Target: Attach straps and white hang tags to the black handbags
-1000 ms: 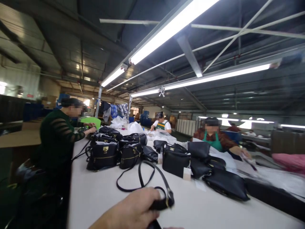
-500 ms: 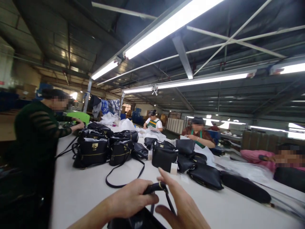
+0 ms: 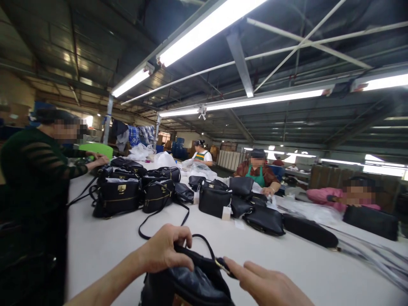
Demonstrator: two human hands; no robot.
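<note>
A black handbag [image 3: 194,282] stands at the table's near edge, its mouth parted and a dark, shiny lining showing inside. My left hand [image 3: 167,250] is closed on the bag's upper rim, thumb on the near side and fingers over the far side. Flat and stretched out, my right hand [image 3: 264,280] has its fingertips against the gold ring [image 3: 221,264] at the rim's right end. A thin black strap [image 3: 205,242] loops up behind the rim. The bag's lower part is cut off by the frame.
Black handbags [image 3: 117,195] with gold zips crowd the white table [image 3: 105,246] at left. More black bags [image 3: 215,202], some with white tags [image 3: 226,213], lie across the middle and right. Clear plastic [image 3: 312,210] lies at right. Several people work around the table.
My left hand has shifted from the handle to the bag's rim, and the bag's mouth now shows. My right hand has moved lower and right, touching the ring. The view has turned slightly right.
</note>
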